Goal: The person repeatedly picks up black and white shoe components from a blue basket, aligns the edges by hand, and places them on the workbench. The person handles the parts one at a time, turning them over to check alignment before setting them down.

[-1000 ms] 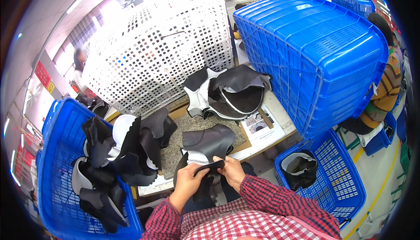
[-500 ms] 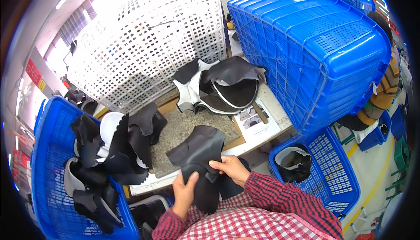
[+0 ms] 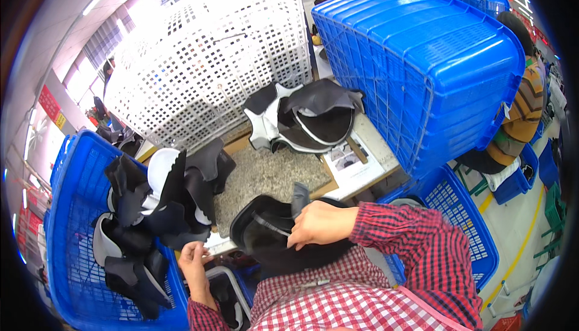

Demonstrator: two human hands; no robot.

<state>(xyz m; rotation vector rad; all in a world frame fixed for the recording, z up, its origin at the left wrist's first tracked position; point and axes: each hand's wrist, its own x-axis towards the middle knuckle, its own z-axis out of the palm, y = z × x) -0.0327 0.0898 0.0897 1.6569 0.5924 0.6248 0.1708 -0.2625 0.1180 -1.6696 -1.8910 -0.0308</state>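
Note:
My right hand (image 3: 321,225) is closed on a black shoe upper (image 3: 253,234), which lies partly over the bench edge against my apron. A grey flap (image 3: 300,197) of it sticks up beside my fingers, and its dark inner side shows. Apart from it, my left hand (image 3: 196,270) hangs between the bench edge and the blue crate on the left. Its fingertips are pinched together; what they hold, if anything, is too small to make out. More black and white uppers (image 3: 166,204) are piled at the left, and another group (image 3: 307,117) lies at the back of the bench.
A rough grey board (image 3: 265,171) lies on the bench beside a printed sheet (image 3: 356,168). Blue crates stand at left (image 3: 72,258) and lower right (image 3: 464,210). A white basket (image 3: 211,77) and stacked blue crates (image 3: 416,65) rise behind. At far right sits a person (image 3: 522,108).
My left hand has let go of the upper and moved left. The upper has turned, so its dark inside shows, while my right hand keeps its grip over it.

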